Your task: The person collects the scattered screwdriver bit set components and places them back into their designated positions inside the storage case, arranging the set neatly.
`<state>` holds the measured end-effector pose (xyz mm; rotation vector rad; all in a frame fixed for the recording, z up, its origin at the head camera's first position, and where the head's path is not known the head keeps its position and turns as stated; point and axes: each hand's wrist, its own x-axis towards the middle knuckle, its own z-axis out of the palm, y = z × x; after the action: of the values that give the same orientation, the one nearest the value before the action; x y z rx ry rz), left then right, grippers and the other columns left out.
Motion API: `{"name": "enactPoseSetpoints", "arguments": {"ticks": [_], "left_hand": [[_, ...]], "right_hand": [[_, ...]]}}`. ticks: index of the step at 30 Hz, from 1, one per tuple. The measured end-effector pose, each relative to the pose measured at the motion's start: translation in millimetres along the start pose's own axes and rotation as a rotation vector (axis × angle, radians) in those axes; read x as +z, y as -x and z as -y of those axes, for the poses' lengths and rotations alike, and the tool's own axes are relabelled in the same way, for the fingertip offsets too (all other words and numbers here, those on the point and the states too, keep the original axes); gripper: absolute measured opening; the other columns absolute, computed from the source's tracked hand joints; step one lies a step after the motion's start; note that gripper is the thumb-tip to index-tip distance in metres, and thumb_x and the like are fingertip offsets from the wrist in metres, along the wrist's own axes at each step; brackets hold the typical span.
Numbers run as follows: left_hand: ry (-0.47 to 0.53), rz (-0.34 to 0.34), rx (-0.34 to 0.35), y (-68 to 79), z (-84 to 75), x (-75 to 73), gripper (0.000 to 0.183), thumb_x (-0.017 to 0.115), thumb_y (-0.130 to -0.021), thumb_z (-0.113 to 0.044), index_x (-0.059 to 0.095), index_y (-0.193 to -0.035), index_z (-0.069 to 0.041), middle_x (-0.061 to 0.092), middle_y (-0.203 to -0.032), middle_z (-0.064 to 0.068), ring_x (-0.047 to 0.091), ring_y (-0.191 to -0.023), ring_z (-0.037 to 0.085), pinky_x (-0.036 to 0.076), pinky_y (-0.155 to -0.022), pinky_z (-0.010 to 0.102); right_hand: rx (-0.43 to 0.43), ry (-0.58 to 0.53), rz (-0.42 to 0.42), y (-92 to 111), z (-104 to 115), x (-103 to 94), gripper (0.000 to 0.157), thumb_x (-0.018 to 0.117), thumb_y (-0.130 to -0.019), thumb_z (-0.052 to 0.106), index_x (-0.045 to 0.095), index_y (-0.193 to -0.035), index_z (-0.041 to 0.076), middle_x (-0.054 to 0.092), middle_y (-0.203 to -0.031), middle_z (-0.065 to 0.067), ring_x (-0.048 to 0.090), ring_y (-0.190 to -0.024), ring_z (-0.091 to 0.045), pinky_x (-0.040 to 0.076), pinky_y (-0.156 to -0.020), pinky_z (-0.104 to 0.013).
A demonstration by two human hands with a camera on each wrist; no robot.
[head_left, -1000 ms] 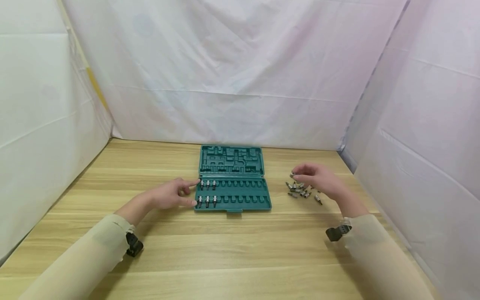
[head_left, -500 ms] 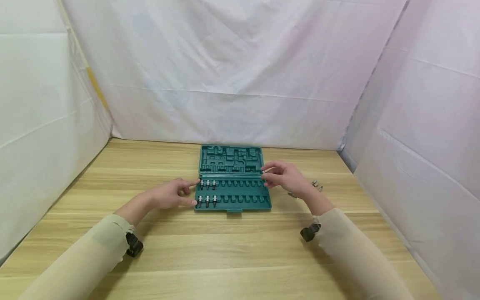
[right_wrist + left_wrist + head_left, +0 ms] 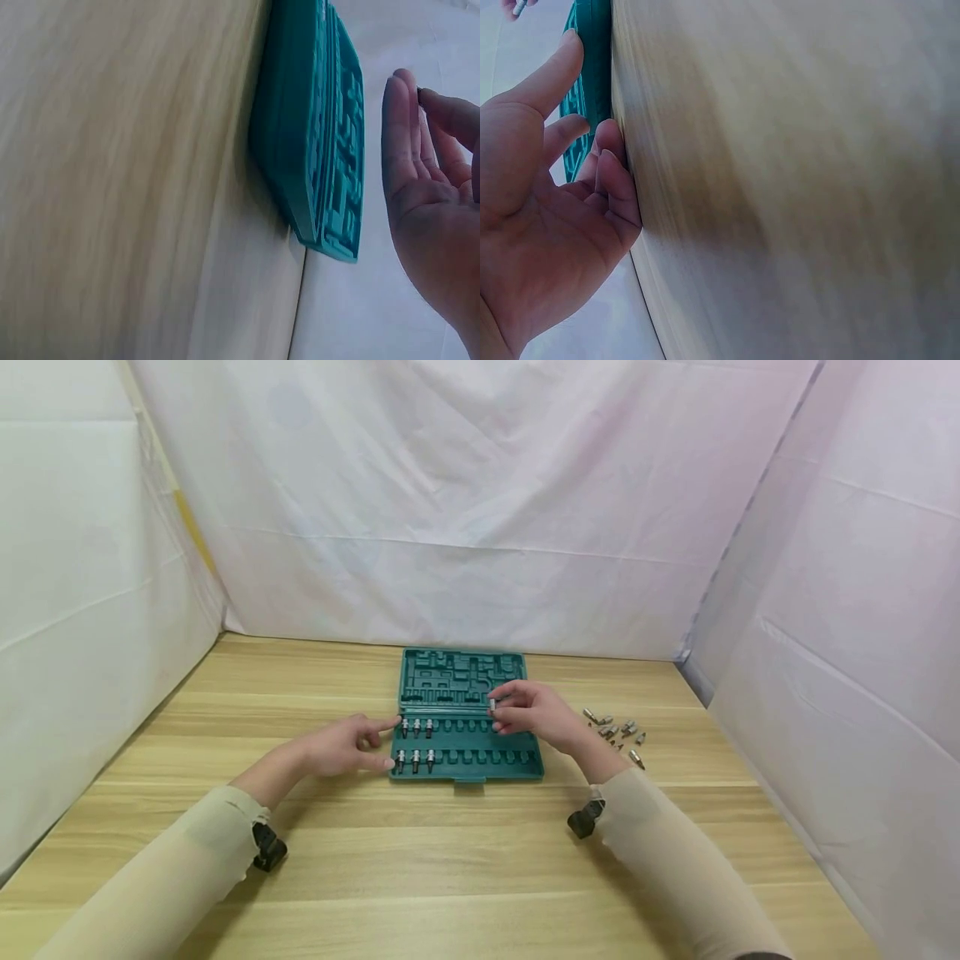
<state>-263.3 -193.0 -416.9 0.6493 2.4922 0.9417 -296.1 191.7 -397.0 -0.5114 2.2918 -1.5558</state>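
Observation:
A green tool case (image 3: 469,780) lies unfolded on the table, with two rows of slots in its front half. Several bit sockets (image 3: 416,757), silver with dark tips, sit in the left slots of both rows. My left hand (image 3: 337,749) rests at the case's left edge, index finger and thumb stretched out to touch it; in the left wrist view its other fingers are bent. Above the case's right part, my right hand (image 3: 528,710) pinches a small silver bit socket (image 3: 492,703) between thumb and fingers. In the right wrist view that hand (image 3: 435,172) hides most of the socket.
Several loose bit sockets (image 3: 607,727) lie in a scattered pile right of the case. The wooden table (image 3: 450,868) ends at white cloth (image 3: 450,510) hung behind it and along both sides.
My right hand has lifted a bit socket from the pile and carried it left to over the case. My left hand has stayed at the case's left edge.

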Motion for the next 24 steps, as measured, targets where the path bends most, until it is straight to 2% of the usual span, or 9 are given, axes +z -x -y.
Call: {"name": "enactPoseSetpoints", "arguments": {"ticks": [6,13,20,24], "left_hand": [[0.002,0.003,-0.001,-0.8,-0.3,-0.4,0.088,0.08,-0.101,-0.044,0.037,-0.172,-0.014,0.058,-0.134,0.02,0.061,-0.122,0.032,0.057,-0.103,0.05],[-0.01,-0.001,-0.002,0.0,-1.0,-0.6,0.088,0.079,-0.101,-0.046,0.037,-0.172,-0.014,0.059,-0.134,0.019,0.062,-0.123,0.032,0.056,-0.106,0.054],[-0.015,-0.006,0.0,0.9,-2.1,-0.6,0.088,0.079,-0.101,-0.045,0.038,-0.171,-0.014,0.06,-0.133,0.019,0.062,-0.122,0.031,0.057,-0.104,0.052],[-0.008,-0.007,0.001,0.8,-2.1,-0.5,0.087,0.08,-0.101,-0.045,0.039,-0.171,-0.014,0.06,-0.131,0.019,0.062,-0.12,0.03,0.057,-0.101,0.05]], "right_hand": [[0.01,0.081,-0.023,-10.7,2.7,12.8,0.042,0.072,-0.109,0.022,0.065,-0.146,0.005,0.077,-0.129,-0.019,0.077,-0.104,-0.026,0.066,-0.093,-0.044],[0.008,0.19,-0.057,-21.2,8.4,26.9,0.037,0.075,-0.106,0.03,0.072,-0.14,0.013,0.077,-0.124,-0.006,0.071,-0.11,-0.029,0.06,-0.089,-0.045],[-0.004,0.254,-0.052,-35.2,13.3,40.6,0.034,0.075,-0.106,0.029,0.074,-0.136,0.013,0.076,-0.124,-0.006,0.07,-0.113,-0.023,0.057,-0.096,-0.044],[-0.005,0.263,-0.051,-42.0,15.0,47.4,0.032,0.076,-0.106,0.028,0.075,-0.134,0.013,0.076,-0.122,-0.005,0.07,-0.11,-0.022,0.057,-0.093,-0.043]]}}
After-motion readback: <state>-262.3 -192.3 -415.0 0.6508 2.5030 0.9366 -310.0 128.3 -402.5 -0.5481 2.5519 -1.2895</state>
